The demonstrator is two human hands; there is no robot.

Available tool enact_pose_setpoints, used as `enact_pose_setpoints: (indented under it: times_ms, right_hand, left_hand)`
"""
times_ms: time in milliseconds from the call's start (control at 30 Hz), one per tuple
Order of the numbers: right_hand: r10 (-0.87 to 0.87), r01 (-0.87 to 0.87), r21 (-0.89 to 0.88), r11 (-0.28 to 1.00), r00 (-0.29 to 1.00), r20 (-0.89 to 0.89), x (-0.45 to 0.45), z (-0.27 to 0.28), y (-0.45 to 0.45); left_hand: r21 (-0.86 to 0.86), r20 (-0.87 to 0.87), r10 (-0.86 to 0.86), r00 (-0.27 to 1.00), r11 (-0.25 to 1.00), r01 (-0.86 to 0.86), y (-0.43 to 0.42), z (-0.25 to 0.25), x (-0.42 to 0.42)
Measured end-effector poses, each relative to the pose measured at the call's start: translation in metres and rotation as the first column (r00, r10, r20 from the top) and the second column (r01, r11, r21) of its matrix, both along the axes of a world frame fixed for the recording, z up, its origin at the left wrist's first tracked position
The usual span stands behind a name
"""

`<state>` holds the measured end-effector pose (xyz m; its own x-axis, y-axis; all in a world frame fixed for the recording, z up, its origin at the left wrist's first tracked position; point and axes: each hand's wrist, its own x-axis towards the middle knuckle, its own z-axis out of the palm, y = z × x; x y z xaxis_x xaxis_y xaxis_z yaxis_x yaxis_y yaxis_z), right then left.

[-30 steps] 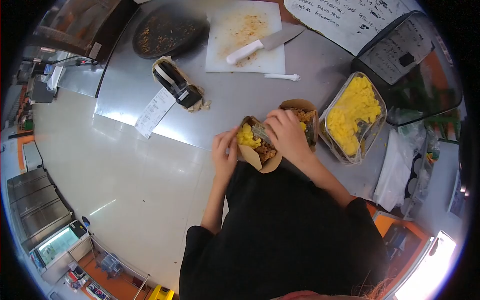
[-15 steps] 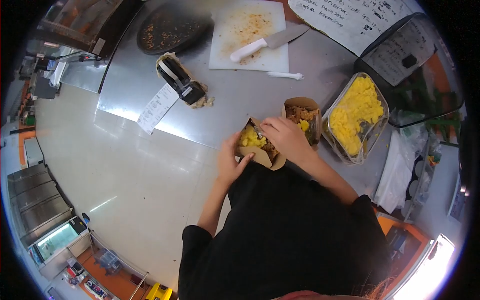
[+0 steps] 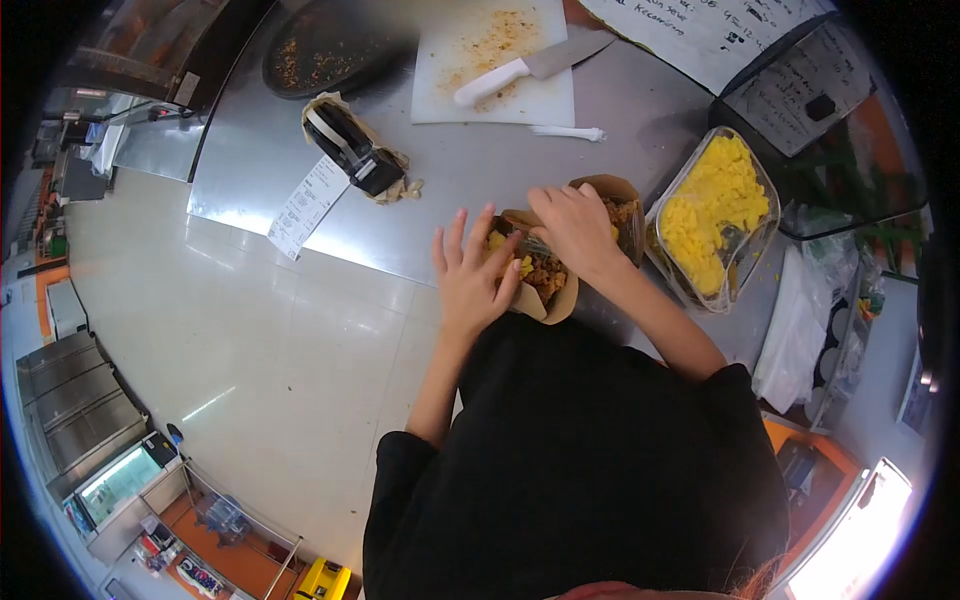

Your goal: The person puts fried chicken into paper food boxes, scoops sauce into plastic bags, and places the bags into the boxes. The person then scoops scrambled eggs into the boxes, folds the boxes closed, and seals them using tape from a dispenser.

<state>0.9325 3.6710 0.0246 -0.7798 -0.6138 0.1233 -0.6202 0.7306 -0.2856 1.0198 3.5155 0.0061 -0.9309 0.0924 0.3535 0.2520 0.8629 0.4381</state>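
Observation:
In front of me stands an open brown paper food box (image 3: 557, 308) with yellow scrambled egg and crumbly browned food inside. My left hand (image 3: 470, 285) is over its left side, fingers spread, with a fingertip near the filling. Fingers curled together, my right hand (image 3: 578, 232) is at the far side of the same box. Something greyish and shiny shows by its fingertips; what it is stays unclear. Just behind my right hand is a second paper food box (image 3: 630, 190) with similar browned food, partly hidden by that hand.
A clear tub of scrambled egg (image 3: 715, 215) is on the right. Farther back lie a knife (image 3: 500, 80) on a white cutting board (image 3: 440, 100) and a dark round pan (image 3: 330, 55). A tape dispenser (image 3: 350, 150) and a printed receipt (image 3: 308, 207) are at left.
My left hand has let go of the box's side and opened over it, fingers spreading. My right hand has shifted slightly away from me. The whole view has tilted a little.

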Motion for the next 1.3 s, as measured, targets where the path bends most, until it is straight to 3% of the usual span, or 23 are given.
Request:
enact_pose_setpoints:
  times_ms: [33, 133, 233, 333, 433, 733, 933, 1133, 1300]
  right_hand:
    - [0.001, -0.001, -0.005, 1.0, 0.999, 0.04, 0.001, 0.002, 0.001]
    - [-0.036, 0.068, -0.135, 0.989, 0.973, 0.227, 0.005, 0.011, 0.008]
    - [-0.061, 0.074, -0.097, 0.993, 0.99, 0.13, 0.011, 0.016, 0.012]
    - [-0.094, 0.06, -0.304, 0.951, 0.991, -0.097, 0.012, 0.019, 0.01]
    - [-0.013, 0.015, -0.153, 0.988, 1.0, 0.014, 0.027, 0.027, 0.01]
    - [-0.07, 0.079, 0.093, 0.993, 0.992, -0.101, 0.022, -0.006, -0.008]
    - [-0.123, 0.131, -0.216, 0.968, 0.991, 0.048, 0.017, 0.012, 0.001]
    - [-0.112, 0.104, -0.299, 0.948, 0.994, -0.01, 0.022, 0.034, 0.009]
    - [-0.091, 0.083, -0.238, 0.968, 0.996, -0.022, 0.014, 0.013, 0.009]
  left_hand:
    - [-0.108, 0.042, 0.016, 0.999, 0.994, -0.011, 0.003, 0.006, -0.002]
    - [-0.189, 0.111, 0.03, 0.993, 0.982, -0.008, 0.01, 0.008, -0.005]
    - [-0.186, 0.118, 0.03, 0.992, 0.983, -0.008, 0.012, 0.01, -0.005]
    - [-0.212, 0.13, 0.082, 0.988, 0.976, -0.053, 0.014, 0.012, -0.008]
    - [-0.097, 0.156, 0.128, 0.979, 0.989, -0.114, 0.009, 0.022, -0.007]
    - [-0.027, 0.276, 0.08, 0.958, 0.997, -0.075, -0.005, 0.02, 0.006]
    - [0.007, 0.283, 0.081, 0.956, 0.996, -0.086, -0.005, 0.015, 0.009]
    - [-0.015, 0.283, 0.097, 0.954, 0.995, -0.097, -0.003, 0.024, 0.007]
    - [0.011, 0.183, 0.073, 0.98, 0.997, -0.076, 0.006, 0.031, -0.008]
